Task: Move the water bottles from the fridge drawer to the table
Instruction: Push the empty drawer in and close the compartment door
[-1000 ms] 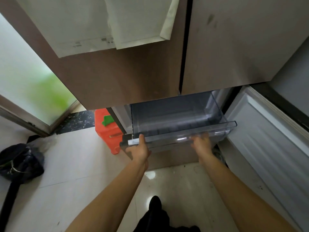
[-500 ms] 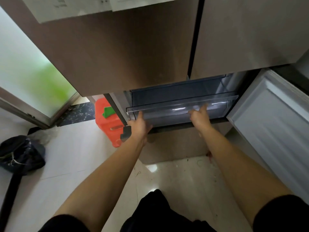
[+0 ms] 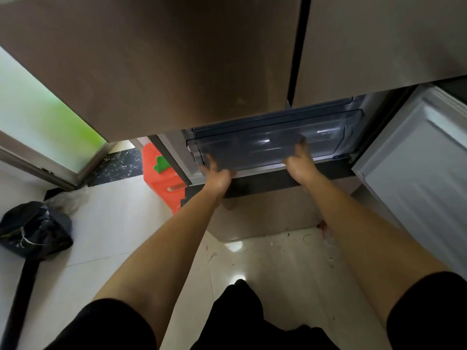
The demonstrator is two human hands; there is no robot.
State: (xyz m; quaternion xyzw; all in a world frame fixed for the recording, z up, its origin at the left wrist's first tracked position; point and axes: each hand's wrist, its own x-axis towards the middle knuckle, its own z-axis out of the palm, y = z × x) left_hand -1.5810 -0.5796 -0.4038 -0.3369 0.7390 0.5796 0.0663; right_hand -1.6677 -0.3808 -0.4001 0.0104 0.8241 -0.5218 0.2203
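The clear grey fridge drawer (image 3: 267, 144) sits almost fully inside the fridge, under the closed upper doors (image 3: 177, 59). My left hand (image 3: 217, 174) presses against the drawer's front at its lower left corner, fingers pointing up. My right hand (image 3: 299, 160) presses the front right of centre in the same way. No water bottle shows in the drawer or anywhere else in view, and neither hand holds anything. The table is out of view.
The lower fridge door (image 3: 417, 173) stands open on the right. A red plastic container (image 3: 161, 188) with a green piece sits left of the fridge. A tied black bag (image 3: 35, 228) lies on the tiled floor at left, near a frosted glass door (image 3: 38, 122).
The drawer, pulled out a second ago, has slid back into the fridge. Both hands went forward with it, shifting from its rim to pressing on its front.
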